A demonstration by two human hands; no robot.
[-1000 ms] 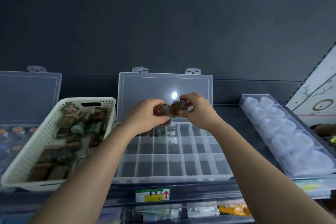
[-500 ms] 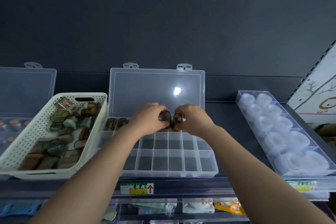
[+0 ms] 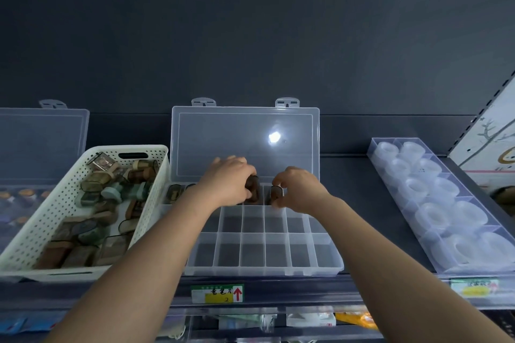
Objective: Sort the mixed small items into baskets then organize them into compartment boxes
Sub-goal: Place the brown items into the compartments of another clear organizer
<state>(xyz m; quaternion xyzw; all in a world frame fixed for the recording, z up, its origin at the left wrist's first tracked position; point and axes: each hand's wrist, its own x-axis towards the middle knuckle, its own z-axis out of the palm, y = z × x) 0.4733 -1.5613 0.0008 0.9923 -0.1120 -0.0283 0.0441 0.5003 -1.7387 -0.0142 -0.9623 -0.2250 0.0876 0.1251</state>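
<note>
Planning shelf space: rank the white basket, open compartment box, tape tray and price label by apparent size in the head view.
1. compartment box, lid up: largest.
2. white basket and tape tray: look alike; edge distortion makes ranking unsure.
3. price label: smallest.

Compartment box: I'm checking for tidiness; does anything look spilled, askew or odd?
Nothing stands out. The compartment box sits square, lid open; the left hand and right hand each hold a brown item at its back row.

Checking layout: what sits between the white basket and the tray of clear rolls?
The open compartment box, left hand and right hand at its back row; head view.
</note>
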